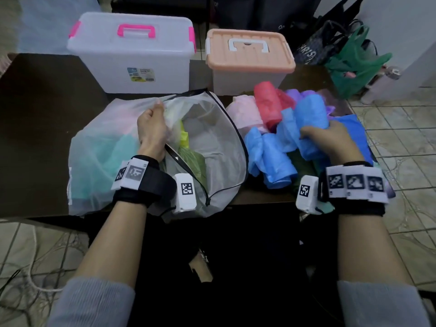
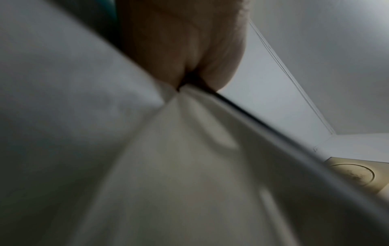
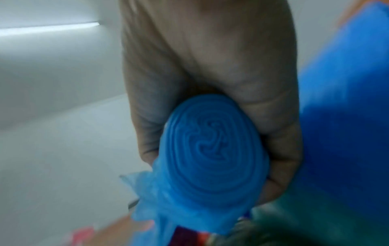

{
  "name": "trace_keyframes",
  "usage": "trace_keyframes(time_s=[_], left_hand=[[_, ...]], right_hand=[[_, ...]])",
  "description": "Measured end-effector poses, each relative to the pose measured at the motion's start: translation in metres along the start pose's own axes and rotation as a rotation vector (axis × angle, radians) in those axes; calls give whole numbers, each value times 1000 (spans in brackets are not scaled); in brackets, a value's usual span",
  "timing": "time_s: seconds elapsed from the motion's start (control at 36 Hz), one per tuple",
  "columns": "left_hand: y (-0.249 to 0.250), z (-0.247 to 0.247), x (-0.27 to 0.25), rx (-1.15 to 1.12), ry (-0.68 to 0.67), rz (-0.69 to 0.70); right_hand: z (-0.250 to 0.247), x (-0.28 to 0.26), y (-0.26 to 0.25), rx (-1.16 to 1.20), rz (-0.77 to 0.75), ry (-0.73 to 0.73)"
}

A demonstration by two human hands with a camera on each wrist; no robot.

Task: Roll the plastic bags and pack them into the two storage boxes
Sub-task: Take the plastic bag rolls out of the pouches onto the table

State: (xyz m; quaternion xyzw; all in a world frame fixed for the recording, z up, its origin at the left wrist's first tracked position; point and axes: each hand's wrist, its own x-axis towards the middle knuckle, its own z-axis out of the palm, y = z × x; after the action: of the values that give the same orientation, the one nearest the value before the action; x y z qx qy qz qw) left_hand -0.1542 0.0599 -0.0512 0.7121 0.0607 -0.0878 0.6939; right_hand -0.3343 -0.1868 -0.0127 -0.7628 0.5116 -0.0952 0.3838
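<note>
both box lids (image 1: 132,36) shut; mesh bag (image 1: 212,142) mouth gapes open.

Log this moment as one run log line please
left hand: pinches mesh bag rim | right hand: grips blue roll | both storage boxes: lids on

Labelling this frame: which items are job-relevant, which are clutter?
Job:
- blue bag roll in right hand
- mesh bag, rim pinched by left hand
- rolled bags pile
- pink-latched box
- peach-lidded box

Clutter:
- green bag on floor
- black bags
</note>
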Motion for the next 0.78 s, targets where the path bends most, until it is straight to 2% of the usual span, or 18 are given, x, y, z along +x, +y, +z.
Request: trace_keyframes(time_s=[0.06,0.11,0.28,0.36,0.53,0.69,0.78], left_hand=[[-1,0,0,19,6,10],[-2,0,0,30,6,12],[2,-1,-5,90,1,6],[6,-1,-6,117,-38,-15],[4,-8,-12,92,-112,-31],[2,-14,-18,91,-82,-17],[5,-14,-21,94,-75,-14]], right_hand=[[5,-4,3,-213,-19,47],[14,-10,5,-348,-24,28],[21,-19,-6,-450,8,-105],[14,-20,-15,-554,-47,-132],[17,-17,-21,-500,-31,-63],[23,-23,-23,-440,15,-93],[24,-29,-29,-499,-21,-11]])
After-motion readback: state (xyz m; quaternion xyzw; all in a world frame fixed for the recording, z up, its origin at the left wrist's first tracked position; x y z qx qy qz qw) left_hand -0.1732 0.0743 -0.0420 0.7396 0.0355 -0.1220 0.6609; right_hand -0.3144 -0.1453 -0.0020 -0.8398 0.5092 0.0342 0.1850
